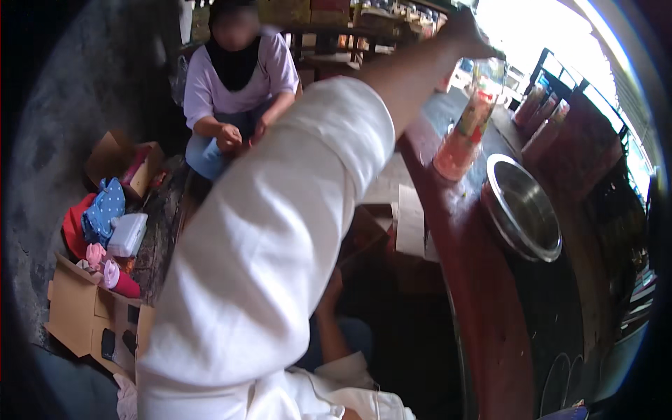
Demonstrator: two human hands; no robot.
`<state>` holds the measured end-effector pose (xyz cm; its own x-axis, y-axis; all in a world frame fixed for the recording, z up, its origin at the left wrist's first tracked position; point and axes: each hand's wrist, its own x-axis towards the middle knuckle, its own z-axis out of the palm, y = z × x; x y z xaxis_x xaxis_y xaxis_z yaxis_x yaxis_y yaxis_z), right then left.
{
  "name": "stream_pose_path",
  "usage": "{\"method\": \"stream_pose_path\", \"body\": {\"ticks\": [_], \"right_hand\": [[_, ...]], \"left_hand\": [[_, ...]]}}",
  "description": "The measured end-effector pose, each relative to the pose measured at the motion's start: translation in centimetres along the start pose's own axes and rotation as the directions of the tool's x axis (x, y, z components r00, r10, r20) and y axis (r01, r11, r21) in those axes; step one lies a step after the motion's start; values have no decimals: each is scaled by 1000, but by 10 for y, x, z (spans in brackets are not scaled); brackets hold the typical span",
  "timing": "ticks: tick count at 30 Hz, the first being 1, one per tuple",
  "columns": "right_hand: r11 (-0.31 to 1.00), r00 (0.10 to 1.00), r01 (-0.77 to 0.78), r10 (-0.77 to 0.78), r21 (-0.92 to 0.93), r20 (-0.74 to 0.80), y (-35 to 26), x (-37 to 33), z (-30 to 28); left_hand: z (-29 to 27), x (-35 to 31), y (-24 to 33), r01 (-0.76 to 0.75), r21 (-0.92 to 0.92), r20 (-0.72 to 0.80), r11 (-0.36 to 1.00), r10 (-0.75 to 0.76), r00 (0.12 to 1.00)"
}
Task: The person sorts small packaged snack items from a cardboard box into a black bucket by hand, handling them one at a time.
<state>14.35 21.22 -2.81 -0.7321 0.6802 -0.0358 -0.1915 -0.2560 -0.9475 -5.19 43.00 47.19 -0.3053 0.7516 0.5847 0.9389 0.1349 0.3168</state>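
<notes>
My left arm, in a white sleeve (252, 259), stretches across the view to the upper right. At its end my left hand (463, 36) is bent closed beside the bright opening; whatever it grips is lost in the glare. Just below it stands a tall clear container (465, 133) with pinkish contents and a colourful label, on the dark red tabletop (483, 308). Whether the fingers touch its top cannot be told. My right hand (330, 294) is low in the middle, mostly covered by the left sleeve, with its fingers hidden.
A steel basin (521, 208) rests on the tabletop, with more filled containers (546, 129) beyond. A person (238, 84) sits at the far left. Cardboard boxes (73, 308), a blue dotted cloth (105, 210), a white plastic box (128, 234) and a pink tumbler (122, 280) line the left side.
</notes>
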Motion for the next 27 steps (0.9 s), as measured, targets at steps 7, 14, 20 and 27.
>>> {"method": "stream_pose_path", "body": {"ticks": [7,14,20,27], "right_hand": [[1000,998,23,-23,1,-54,29,20,-15],[984,997,-7,-7,-179,-77,13,10,2],[982,995,33,-49,-187,-84,13,14,0],[993,997,30,-38,-114,-74,17,23,7]], "left_hand": [[56,-52,28,156,-142,-46,978,-164,985],[139,-99,-10,98,-393,-71,914,-137,988],[150,-109,5,140,-508,-174,850,-260,950],[164,-122,1,130,-544,-195,829,-275,941]]}}
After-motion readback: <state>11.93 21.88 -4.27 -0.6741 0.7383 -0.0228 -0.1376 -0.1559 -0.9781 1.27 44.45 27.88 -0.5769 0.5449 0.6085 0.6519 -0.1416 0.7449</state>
